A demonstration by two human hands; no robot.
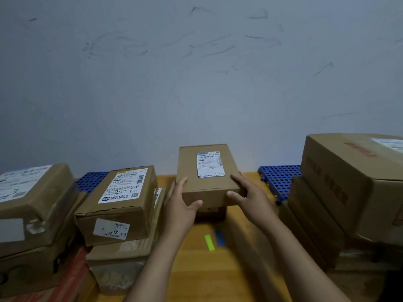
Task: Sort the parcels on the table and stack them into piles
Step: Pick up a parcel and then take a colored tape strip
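A small brown parcel (207,184) with a white label sits at the table's far middle, on top of another small box (212,212) that is mostly hidden beneath it. My left hand (182,203) holds its left side, thumb on the front face. My right hand (248,192) holds its right side, fingers on the top edge and thumb on the front corner. To the left stands a pile of two labelled parcels (118,203). A further pile (32,210) is at the far left.
A tall pile of large cartons (349,188) fills the right side. The wooden table (218,269) carries a yellow-green tape strip (209,242) and a blue one (220,237) near the middle. Blue perforated mats (279,179) lie along the wall behind the piles.
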